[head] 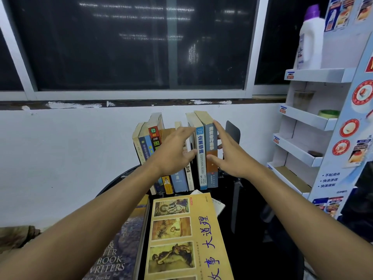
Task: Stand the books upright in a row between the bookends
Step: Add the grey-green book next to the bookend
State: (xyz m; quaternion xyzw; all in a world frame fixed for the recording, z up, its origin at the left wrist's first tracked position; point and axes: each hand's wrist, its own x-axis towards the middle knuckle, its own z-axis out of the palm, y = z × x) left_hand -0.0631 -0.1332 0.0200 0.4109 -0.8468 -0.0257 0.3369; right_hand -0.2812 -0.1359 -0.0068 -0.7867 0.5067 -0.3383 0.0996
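Several books stand upright in a row (153,146) on a dark round table (248,201) against the wall. My left hand (173,152) lies flat over the spines in the middle of the row, fingers spread. At the right end stands a grey-blue book (211,136), next to a blue-spined book (201,156). My right hand (228,152) presses against that grey-blue book, fingers along its right side and thumb on its spine. A dark metal bookend (234,132) stands just right of it. The left bookend is hidden. A yellow book (185,237) and a dark blue book (123,249) lie flat in front.
A white cardboard display rack (302,122) stands at the right, with a white bottle with a purple cap (308,41) on its top shelf. Behind the table is a white wall (60,148) under a dark window (129,43). A small white booklet (219,205) lies by the yellow book.
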